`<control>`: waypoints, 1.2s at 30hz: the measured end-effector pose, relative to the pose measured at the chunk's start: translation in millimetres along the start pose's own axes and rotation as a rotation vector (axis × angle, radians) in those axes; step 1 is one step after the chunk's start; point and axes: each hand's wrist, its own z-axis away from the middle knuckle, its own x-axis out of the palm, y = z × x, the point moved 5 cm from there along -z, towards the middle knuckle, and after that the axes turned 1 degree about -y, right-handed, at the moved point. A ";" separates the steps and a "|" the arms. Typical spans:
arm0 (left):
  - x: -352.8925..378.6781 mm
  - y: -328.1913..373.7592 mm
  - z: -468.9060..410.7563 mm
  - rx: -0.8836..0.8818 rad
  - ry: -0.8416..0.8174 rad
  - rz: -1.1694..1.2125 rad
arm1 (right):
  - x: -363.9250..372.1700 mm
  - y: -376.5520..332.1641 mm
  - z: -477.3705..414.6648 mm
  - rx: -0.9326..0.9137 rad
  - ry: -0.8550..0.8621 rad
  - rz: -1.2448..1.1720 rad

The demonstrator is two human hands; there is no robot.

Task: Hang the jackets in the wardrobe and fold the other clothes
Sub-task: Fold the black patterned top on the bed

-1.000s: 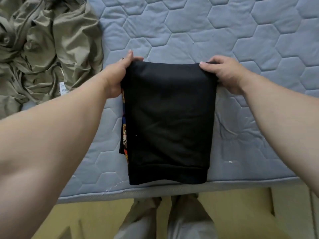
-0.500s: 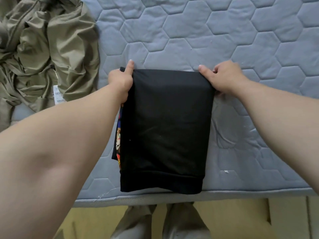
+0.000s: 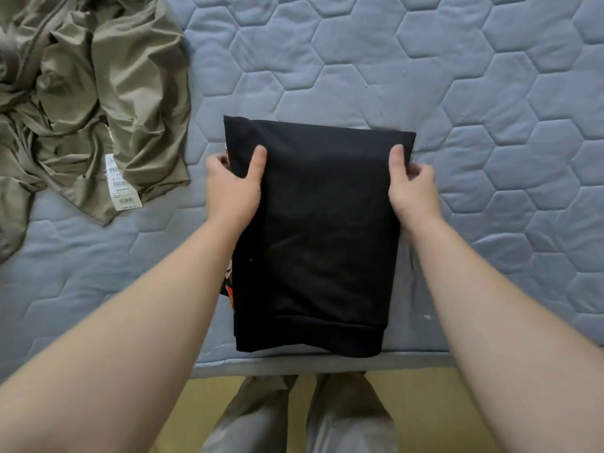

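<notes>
Head view: black garment [image 3: 320,230], long axis near-far (hem nearest)

folded garment [image 3: 320,230] laid on the mattress [image 3: 425,76] by its near edge, gripped at its 9 o'clock edge by the left hand [image 3: 233,188], at 3 o'clock by the right hand [image 3: 413,191], crumpled jacket [image 3: 98,93] heaped apart at 10 o'clock

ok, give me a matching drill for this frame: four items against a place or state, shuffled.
Items:
1 black garment
2 olive jacket
3 paper tag
4 left hand

Place or state:
A crumpled, far left on the mattress
B grips the garment's left edge
C folded, at the mattress's near edge
D white, barcoded, lying on the jacket

Pairs: 1-C, 2-A, 3-D, 4-B
</notes>
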 end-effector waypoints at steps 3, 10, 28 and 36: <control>-3.8 -52.2 46.8 -0.131 0.042 -0.195 | 18.6 39.9 53.9 0.033 0.025 0.077; 5.8 -78.4 31.6 -0.126 -0.132 -0.495 | 21.8 76.0 43.5 0.076 0.067 0.312; -25.3 -140.0 96.5 -0.128 -0.209 -0.135 | 21.4 146.8 142.3 0.249 0.149 0.328; -34.0 -151.7 109.4 -0.216 -0.253 0.000 | 26.4 157.9 157.0 0.237 0.137 0.321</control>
